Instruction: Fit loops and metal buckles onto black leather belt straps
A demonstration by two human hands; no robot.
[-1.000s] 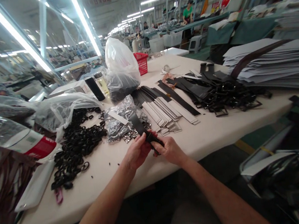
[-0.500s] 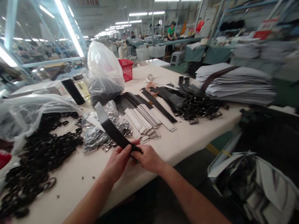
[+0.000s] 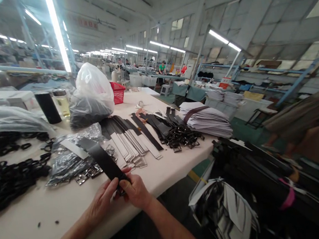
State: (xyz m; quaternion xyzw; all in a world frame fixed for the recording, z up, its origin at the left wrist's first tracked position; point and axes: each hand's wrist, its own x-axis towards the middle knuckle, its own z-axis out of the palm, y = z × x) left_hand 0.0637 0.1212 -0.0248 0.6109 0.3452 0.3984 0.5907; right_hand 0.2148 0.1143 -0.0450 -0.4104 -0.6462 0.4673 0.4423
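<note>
Both hands meet over the table's front edge on one black strap (image 3: 102, 159), which rises up and to the left from my fingers. My left hand (image 3: 103, 198) pinches its lower end between thumb and fingers. Close beside it, my right hand (image 3: 136, 190) grips the same end, where a dark buckle or loop is mostly hidden by the fingers. Behind the strap lies a clear bag of metal buckles (image 3: 74, 161). A row of black-and-white strips (image 3: 128, 146) lies just beyond my hands. Farther right is a heap of black straps with buckles (image 3: 178, 130).
Black loops (image 3: 10, 180) are piled at the left. At the back stand a white plastic bag (image 3: 93, 89), a bottle of yellowish liquid (image 3: 62, 104) and a red basket (image 3: 118, 92). A tied grey stack (image 3: 208, 119) sits at the table's right end, above a bin of scraps (image 3: 226, 212).
The view has swung to the right, so the table's things sit farther left. Both hands still hold the strap, now tilted a little differently. A person's legs have come into view at right.
</note>
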